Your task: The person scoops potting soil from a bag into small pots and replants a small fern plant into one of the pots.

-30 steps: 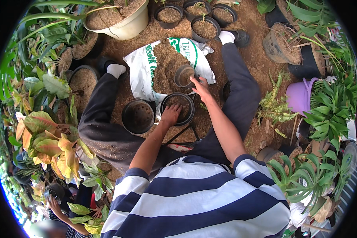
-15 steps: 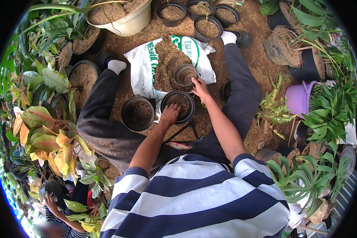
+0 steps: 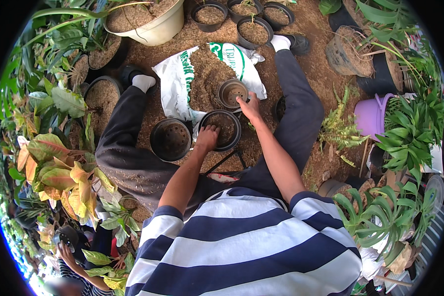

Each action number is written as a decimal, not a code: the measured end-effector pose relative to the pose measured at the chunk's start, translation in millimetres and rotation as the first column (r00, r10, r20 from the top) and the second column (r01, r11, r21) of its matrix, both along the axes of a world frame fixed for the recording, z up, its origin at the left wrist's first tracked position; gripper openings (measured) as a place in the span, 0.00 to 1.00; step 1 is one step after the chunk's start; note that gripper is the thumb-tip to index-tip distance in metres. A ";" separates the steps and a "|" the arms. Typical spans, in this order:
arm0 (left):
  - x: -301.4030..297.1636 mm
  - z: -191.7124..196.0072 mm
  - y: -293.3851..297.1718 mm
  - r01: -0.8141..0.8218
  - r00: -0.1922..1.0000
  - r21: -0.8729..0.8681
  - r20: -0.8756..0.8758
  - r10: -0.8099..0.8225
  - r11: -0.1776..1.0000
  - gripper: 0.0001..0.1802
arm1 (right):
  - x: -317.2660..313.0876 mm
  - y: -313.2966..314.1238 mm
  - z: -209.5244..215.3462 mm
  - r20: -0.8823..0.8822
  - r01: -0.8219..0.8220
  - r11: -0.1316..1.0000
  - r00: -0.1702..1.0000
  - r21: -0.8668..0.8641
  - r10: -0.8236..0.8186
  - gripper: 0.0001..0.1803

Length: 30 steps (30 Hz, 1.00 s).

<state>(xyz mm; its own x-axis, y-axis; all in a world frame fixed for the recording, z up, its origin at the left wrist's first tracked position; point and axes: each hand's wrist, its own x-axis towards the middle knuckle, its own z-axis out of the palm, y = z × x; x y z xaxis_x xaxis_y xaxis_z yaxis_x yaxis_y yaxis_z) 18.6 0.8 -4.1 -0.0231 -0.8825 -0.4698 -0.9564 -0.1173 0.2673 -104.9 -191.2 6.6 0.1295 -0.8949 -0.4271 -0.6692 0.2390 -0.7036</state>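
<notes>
A white sack (image 3: 175, 84) lies open on the far ground, heaped with brown potting mix (coarse and fibrous). Near it a black pot (image 3: 228, 129) sits between the person's legs; the left hand (image 3: 208, 137) presses inside it, fingers curled. The right hand (image 3: 249, 106) pinches the rim of a smaller brown pot (image 3: 231, 92) on the sack, and an empty black pot (image 3: 170, 139) stands left
</notes>
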 end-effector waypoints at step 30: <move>4.2 -18.4 12.9 0.159 0.986 -0.044 0.064 -0.156 0.986 0.29 | 1.9 90.2 -18.9 -0.346 -0.956 0.241 0.172 0.169 0.922 0.38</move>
